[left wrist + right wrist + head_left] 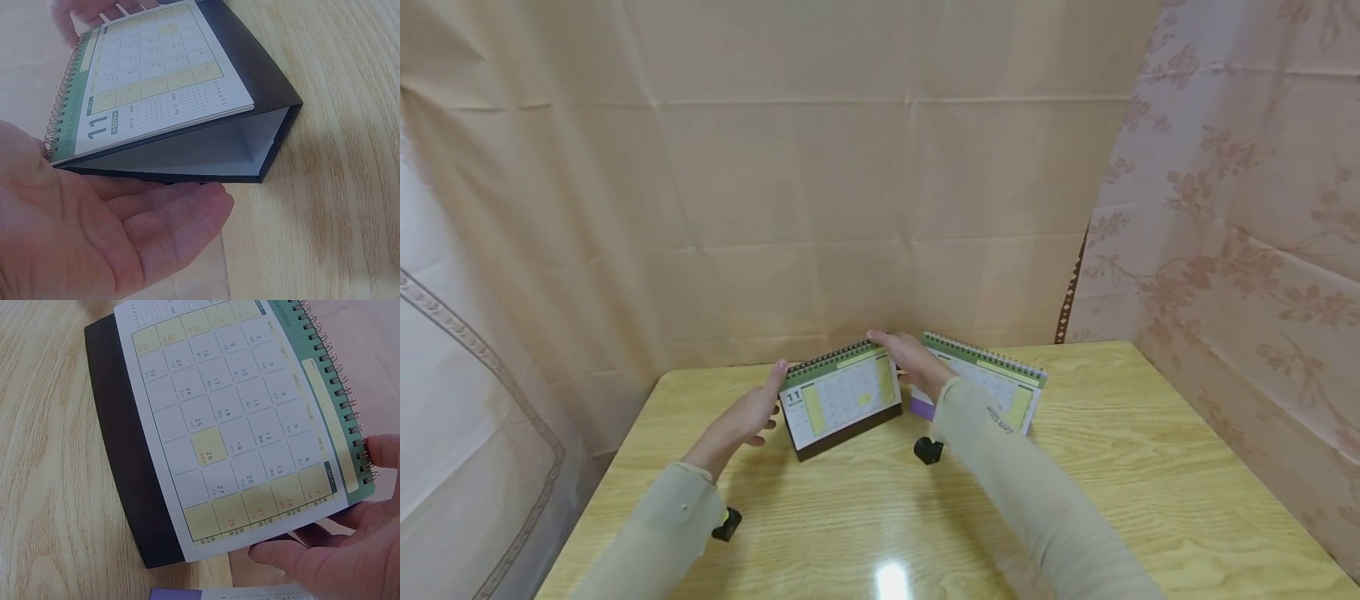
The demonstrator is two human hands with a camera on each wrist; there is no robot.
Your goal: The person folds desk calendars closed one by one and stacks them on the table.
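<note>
A desk calendar with a dark brown stand, a green header and a spiral binding shows a page numbered 11. My left hand holds its left end, the thumb at the top corner by the spiral. In the left wrist view the fingers lie along the back board, and the stand's hollow triangular side faces the camera. At the other end my right hand grips the top right corner. Its thumb lies on the spiral wire, the other fingers at the side edge and partly hidden behind the calendar.
A second spiral desk calendar with a purple base stands to the right, partly covered by my right forearm. Both stand near the back of the wood-grain table. A beige curtain hangs behind, a flowered cloth at the right.
</note>
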